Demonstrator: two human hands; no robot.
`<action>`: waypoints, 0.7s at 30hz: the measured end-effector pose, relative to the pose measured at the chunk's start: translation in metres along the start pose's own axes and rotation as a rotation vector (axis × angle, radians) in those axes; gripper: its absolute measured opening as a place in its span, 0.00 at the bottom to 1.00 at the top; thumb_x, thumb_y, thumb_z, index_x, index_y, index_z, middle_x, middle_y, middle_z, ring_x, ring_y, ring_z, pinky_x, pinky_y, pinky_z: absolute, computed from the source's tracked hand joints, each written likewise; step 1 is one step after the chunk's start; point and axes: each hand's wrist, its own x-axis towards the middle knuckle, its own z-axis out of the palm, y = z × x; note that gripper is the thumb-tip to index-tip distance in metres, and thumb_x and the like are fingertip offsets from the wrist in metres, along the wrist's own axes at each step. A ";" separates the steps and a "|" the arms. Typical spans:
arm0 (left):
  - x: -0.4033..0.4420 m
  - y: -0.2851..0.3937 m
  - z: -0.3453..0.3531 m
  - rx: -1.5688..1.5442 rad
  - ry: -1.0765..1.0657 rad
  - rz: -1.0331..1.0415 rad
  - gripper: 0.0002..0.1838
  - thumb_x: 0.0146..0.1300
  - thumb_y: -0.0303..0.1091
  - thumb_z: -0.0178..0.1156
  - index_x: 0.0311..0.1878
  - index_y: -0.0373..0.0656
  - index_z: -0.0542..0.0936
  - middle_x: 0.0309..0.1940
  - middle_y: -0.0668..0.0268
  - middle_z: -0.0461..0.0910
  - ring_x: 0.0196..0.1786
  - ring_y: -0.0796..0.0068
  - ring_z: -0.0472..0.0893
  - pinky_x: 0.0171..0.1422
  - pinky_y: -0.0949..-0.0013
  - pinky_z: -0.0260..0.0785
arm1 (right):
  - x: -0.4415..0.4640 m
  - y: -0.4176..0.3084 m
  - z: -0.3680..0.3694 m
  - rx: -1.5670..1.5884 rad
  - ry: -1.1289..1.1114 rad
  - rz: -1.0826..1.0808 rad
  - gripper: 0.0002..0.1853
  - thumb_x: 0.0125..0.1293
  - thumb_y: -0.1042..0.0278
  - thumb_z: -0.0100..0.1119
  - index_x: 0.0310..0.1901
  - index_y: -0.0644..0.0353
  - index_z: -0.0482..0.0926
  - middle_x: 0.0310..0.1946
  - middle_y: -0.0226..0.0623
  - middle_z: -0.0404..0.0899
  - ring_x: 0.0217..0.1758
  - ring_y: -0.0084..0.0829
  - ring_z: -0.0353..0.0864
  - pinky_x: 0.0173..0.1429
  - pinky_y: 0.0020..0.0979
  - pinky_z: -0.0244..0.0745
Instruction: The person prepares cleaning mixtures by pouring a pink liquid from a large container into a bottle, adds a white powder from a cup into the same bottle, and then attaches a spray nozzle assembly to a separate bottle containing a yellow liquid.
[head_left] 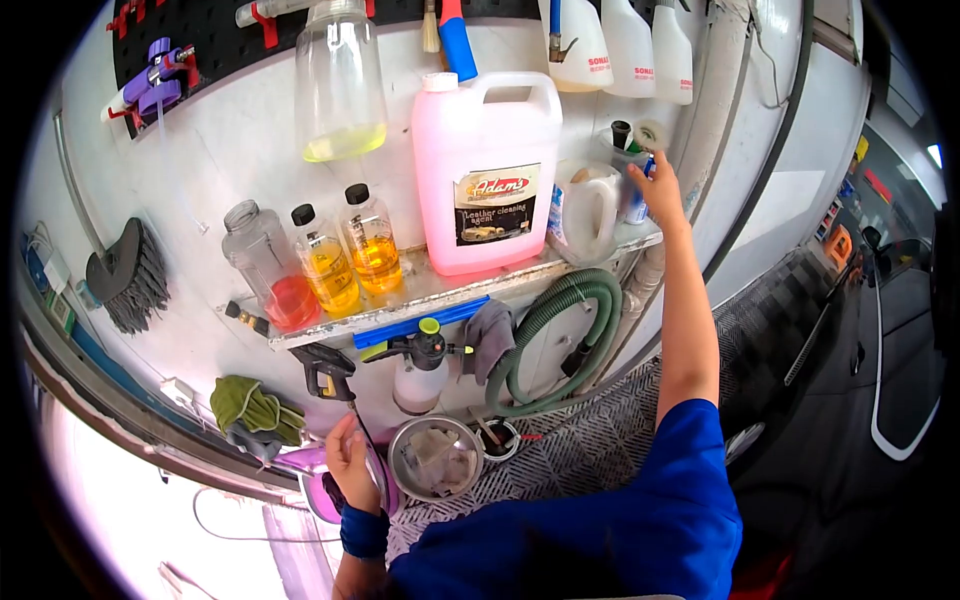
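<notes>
Worn wall shelf below right hand

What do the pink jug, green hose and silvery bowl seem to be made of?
The jug looks plastic, smooth and slightly glossy: its handle is moulded into the body. The hose, ribbed and fairly matt, is probably plastic or rubber: it bends into loops. The bowl seems metal, perhaps steel, from its silvery shine.

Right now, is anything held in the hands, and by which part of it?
The right hand is at the lower edge of a round object; whether it grips there cannot be told. The left hand appears empty.
</notes>
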 end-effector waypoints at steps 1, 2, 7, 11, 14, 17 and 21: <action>-0.003 0.000 0.005 -0.032 -0.009 -0.012 0.17 0.68 0.25 0.54 0.60 0.35 0.72 0.57 0.59 0.75 0.61 0.70 0.73 0.67 0.68 0.63 | 0.001 0.000 -0.001 -0.034 -0.005 -0.041 0.29 0.55 0.55 0.71 0.55 0.59 0.72 0.45 0.54 0.77 0.51 0.52 0.76 0.53 0.44 0.71; -0.006 -0.001 0.008 -0.064 -0.020 -0.025 0.18 0.68 0.25 0.54 0.60 0.34 0.72 0.57 0.58 0.75 0.61 0.70 0.73 0.67 0.68 0.63 | 0.000 -0.007 -0.006 -0.036 -0.014 -0.038 0.29 0.55 0.55 0.71 0.55 0.59 0.72 0.45 0.54 0.77 0.51 0.52 0.76 0.53 0.44 0.71; -0.014 -0.002 0.031 -0.093 -0.046 -0.054 0.17 0.67 0.25 0.56 0.58 0.36 0.74 0.57 0.59 0.76 0.62 0.68 0.74 0.66 0.67 0.65 | 0.001 -0.009 -0.005 -0.123 0.091 -0.134 0.32 0.49 0.54 0.75 0.52 0.62 0.73 0.39 0.51 0.80 0.44 0.52 0.79 0.48 0.43 0.74; -0.020 0.001 0.047 -0.122 -0.087 -0.063 0.16 0.68 0.24 0.55 0.59 0.35 0.73 0.57 0.58 0.76 0.59 0.72 0.74 0.65 0.69 0.65 | -0.003 -0.013 -0.014 0.031 0.048 -0.051 0.29 0.49 0.54 0.76 0.47 0.62 0.75 0.41 0.50 0.82 0.40 0.45 0.83 0.44 0.38 0.76; -0.025 0.000 0.052 -0.118 -0.100 -0.031 0.16 0.68 0.23 0.55 0.58 0.35 0.74 0.56 0.58 0.77 0.59 0.72 0.75 0.65 0.70 0.65 | -0.004 -0.018 -0.028 0.030 0.097 -0.002 0.30 0.49 0.54 0.77 0.48 0.63 0.75 0.42 0.47 0.83 0.40 0.36 0.85 0.43 0.34 0.77; -0.027 0.001 0.054 -0.139 -0.120 -0.055 0.16 0.67 0.23 0.55 0.58 0.35 0.74 0.57 0.59 0.76 0.60 0.72 0.75 0.66 0.69 0.64 | -0.003 -0.015 -0.046 0.133 0.120 -0.012 0.32 0.52 0.59 0.77 0.53 0.67 0.73 0.48 0.43 0.80 0.43 0.30 0.84 0.45 0.30 0.77; -0.026 0.012 0.061 -0.153 -0.204 -0.044 0.16 0.67 0.22 0.55 0.57 0.35 0.74 0.59 0.60 0.73 0.62 0.71 0.73 0.69 0.69 0.63 | -0.019 -0.049 -0.092 0.404 0.059 -0.068 0.30 0.59 0.71 0.71 0.60 0.70 0.69 0.57 0.45 0.75 0.49 0.31 0.82 0.51 0.26 0.75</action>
